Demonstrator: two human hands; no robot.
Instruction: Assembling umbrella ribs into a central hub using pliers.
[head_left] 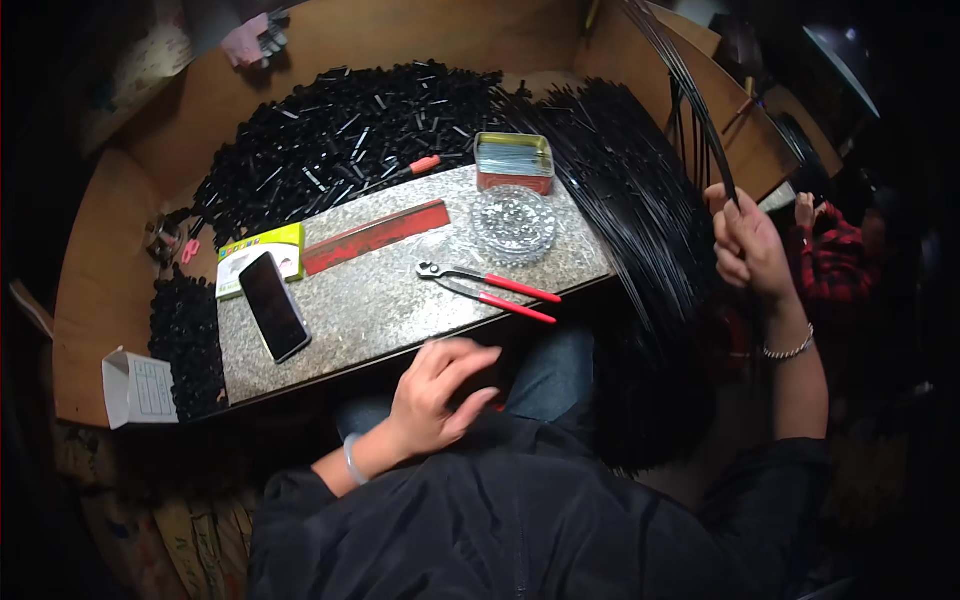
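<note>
Right hand (748, 243): fingers clamped on black strips (704, 108), raised right of the surface (350, 315); left hand (437, 390) apparently empty, finger and thumb apart; short black pieces (330, 150) heaped, presumably done; loose long strips (640, 180) presumably remain; pliers (507, 284) unheld.

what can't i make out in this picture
All in the head view:
- Upper ends of the black strips in the right hand: cut off by the top edge.
- Exact shape of the bits in the glass dish: too small.
- Part of the yellow-and-white box: behind the phone.
- Most of the jeans: under the jacket.
</note>
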